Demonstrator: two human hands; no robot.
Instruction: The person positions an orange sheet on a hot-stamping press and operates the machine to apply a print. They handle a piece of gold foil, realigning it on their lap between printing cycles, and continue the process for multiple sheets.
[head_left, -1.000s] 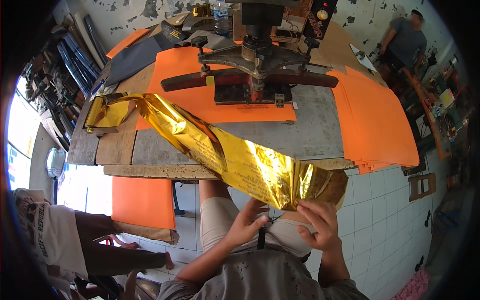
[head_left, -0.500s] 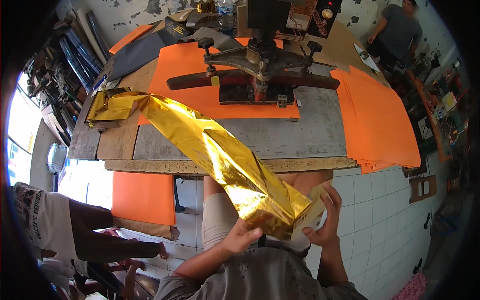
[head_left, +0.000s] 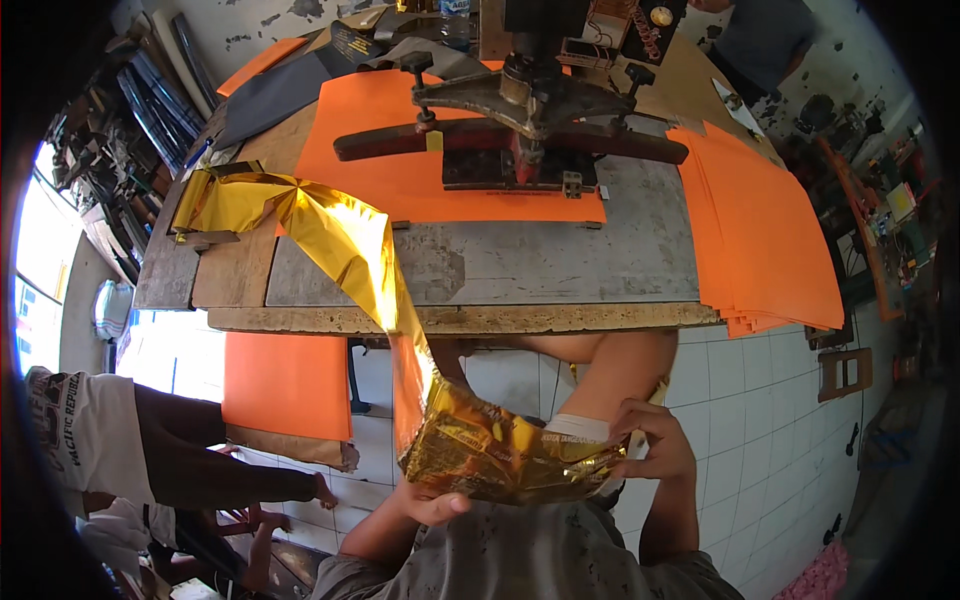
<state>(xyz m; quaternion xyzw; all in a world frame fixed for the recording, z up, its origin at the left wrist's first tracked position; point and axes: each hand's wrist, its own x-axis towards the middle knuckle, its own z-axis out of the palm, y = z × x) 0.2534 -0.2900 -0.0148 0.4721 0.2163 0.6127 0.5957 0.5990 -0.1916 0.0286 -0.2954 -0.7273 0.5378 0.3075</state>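
A long strip of shiny gold foil (head_left: 345, 240) runs from the foil's wound end (head_left: 205, 205) at the table's left, over the front edge and down to my lap. My left hand (head_left: 432, 503) supports the hanging foil from below, thumb on its lower edge. At the strip's free end, my right hand (head_left: 655, 442) grips the crumpled foil between thumb and fingers. Printed marks show on the stretch between my hands. Behind the strip, orange sheets (head_left: 350, 130) lie under a dark metal press (head_left: 525, 115).
A stack of orange sheets (head_left: 760, 240) overhangs the table's right edge. More orange sheets (head_left: 285, 385) lie lower at left. A person in dark trousers (head_left: 185, 440) is at the left; another person (head_left: 765, 45) stands at the back right. Black sheets (head_left: 270, 110) lie far left.
The foil between my hands has turned and swung lower, its strip now bent sharply at the table edge. My left hand has moved left and down. The person at back right has shifted left.
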